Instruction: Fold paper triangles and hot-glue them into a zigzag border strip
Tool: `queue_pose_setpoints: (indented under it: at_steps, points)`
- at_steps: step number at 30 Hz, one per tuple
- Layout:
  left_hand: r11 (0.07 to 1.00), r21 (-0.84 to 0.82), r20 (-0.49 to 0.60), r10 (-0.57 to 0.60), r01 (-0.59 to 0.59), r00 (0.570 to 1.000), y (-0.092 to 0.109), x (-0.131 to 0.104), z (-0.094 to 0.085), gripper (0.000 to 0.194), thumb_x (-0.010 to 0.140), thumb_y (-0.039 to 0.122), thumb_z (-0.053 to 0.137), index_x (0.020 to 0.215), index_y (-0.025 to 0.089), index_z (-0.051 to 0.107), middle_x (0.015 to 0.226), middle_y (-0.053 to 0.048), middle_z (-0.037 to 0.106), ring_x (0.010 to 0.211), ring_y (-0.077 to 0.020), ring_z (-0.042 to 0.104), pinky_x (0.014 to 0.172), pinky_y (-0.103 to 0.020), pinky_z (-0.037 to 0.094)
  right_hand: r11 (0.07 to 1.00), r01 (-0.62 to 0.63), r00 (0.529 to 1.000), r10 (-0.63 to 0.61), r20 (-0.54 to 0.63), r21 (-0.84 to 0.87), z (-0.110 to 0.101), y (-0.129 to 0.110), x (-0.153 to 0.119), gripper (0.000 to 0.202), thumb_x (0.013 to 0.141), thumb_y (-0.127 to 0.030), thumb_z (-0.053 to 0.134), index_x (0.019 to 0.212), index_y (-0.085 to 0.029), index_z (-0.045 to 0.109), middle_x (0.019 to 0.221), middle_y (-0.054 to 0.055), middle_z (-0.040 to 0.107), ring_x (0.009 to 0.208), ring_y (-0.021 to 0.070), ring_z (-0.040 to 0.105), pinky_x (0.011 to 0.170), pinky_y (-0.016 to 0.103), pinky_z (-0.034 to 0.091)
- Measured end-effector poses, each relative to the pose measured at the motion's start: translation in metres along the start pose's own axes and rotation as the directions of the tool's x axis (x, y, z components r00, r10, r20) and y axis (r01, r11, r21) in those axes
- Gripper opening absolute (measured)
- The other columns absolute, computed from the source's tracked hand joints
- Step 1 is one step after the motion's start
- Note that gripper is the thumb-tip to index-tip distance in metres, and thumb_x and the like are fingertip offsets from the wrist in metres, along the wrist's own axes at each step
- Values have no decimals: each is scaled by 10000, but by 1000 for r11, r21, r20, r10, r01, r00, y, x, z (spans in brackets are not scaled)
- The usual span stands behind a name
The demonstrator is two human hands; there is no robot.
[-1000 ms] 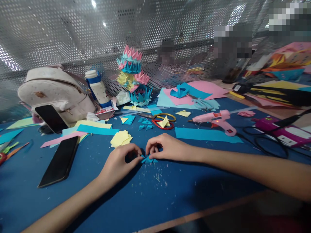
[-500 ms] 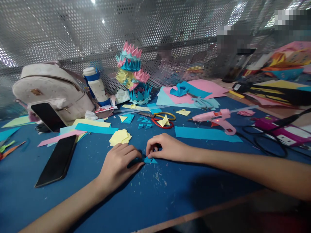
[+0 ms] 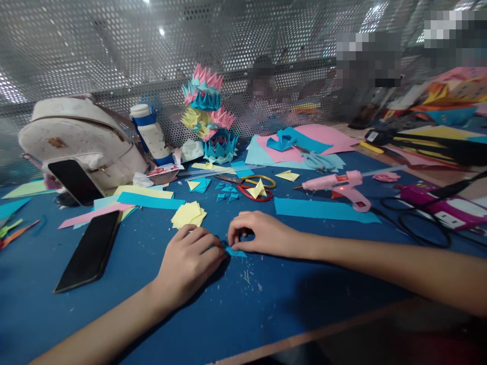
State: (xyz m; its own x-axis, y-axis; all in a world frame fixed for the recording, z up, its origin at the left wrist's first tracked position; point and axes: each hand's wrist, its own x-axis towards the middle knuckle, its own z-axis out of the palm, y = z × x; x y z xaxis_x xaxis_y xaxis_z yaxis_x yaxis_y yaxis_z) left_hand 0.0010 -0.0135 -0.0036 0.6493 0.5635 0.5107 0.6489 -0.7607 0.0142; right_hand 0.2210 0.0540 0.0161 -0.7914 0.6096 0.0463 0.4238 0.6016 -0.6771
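A small piece of folded blue paper [image 3: 236, 252] lies on the blue table between my two hands. My left hand [image 3: 192, 256] rests on the table with its fingers bent and closed at the paper's left end. From the right, my right hand [image 3: 262, 233] presses thumb and fingertips onto the same paper. My fingers hide part of it. Just beyond are a stack of yellow paper pieces [image 3: 188, 215], several small blue folded triangles [image 3: 227, 192] and a yellow folded piece [image 3: 257, 189] lying over the red-and-yellow-handled scissors [image 3: 249, 181].
A pink glue gun [image 3: 337, 186] lies right of the scissors, behind a blue paper strip [image 3: 323, 209]. To the left are a black phone [image 3: 89, 251] and a white backpack [image 3: 76, 137]. A paper-flower tower [image 3: 207, 114] stands by the perforated metal screen [image 3: 152, 56].
My left thumb and fingers have drawn together at the blue paper. My right thumb has come down over it, covering more of it.
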Motion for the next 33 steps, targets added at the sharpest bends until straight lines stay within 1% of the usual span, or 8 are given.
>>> queue_pose_setpoints:
  at_steps: [7,11,13,15,19,23,29,33]
  points:
    - [999,-47,48,7,-5,999,5,-3,-3,127,982,182,539,931,159,653,930,-45,706,848,-209,597,775,-375,427,989,53,998,-49,27,-140,-3,-4,-1,15,853,-201,726,845,-190,719,870,16,673,889,162,598,745,252,429]
    - [990,-140,88,-12,25,996,4,-5,-9,174,978,132,486,1004,155,656,974,-67,691,857,-211,582,778,-379,445,974,76,994,-90,-60,-213,-39,-11,-1,103,909,-202,642,932,-204,742,960,25,711,909,168,625,799,274,430]
    - [987,-161,98,-8,24,995,3,-6,-11,194,978,129,477,1047,158,657,988,-71,687,867,-216,579,795,-391,449,967,29,984,-72,-162,-254,-58,-11,-1,144,923,-221,605,977,-208,737,981,25,718,870,166,631,768,277,428]
    - [985,-173,112,2,18,994,2,-6,-13,205,981,135,473,1074,161,655,992,-72,684,871,-218,580,814,-405,450,946,-26,983,-35,-180,-324,-67,-7,-2,147,913,-233,612,997,-212,732,971,27,719,832,168,632,725,277,415]
    - [982,-186,129,14,10,992,0,-6,-13,214,983,128,460,1081,154,648,998,-78,685,895,-216,600,855,-426,446,890,-1,997,-32,-65,-456,-52,10,-1,95,917,-235,635,968,-210,713,1015,37,700,945,194,626,743,283,405]
    - [981,-194,127,17,8,992,-1,-6,-12,204,979,121,458,1062,156,641,1016,-80,690,914,-217,609,865,-426,444,886,-14,999,-4,-38,-463,-33,20,5,97,947,-232,614,897,-182,682,976,40,686,920,179,618,741,280,405]
    - [985,-171,142,13,11,990,-1,-7,-13,213,980,130,448,1054,158,645,982,-82,685,885,-218,604,849,-426,446,968,27,999,-35,-28,-250,-25,-6,3,39,896,-196,667,869,-185,693,939,13,704,861,148,626,748,255,413]
    - [984,-175,149,15,12,989,-2,-8,-13,197,972,128,455,1017,142,646,971,-86,679,888,-222,605,853,-428,442,974,11,1000,-8,11,-226,-13,-20,-1,36,847,-145,697,827,-175,698,858,9,683,791,140,608,679,237,395]
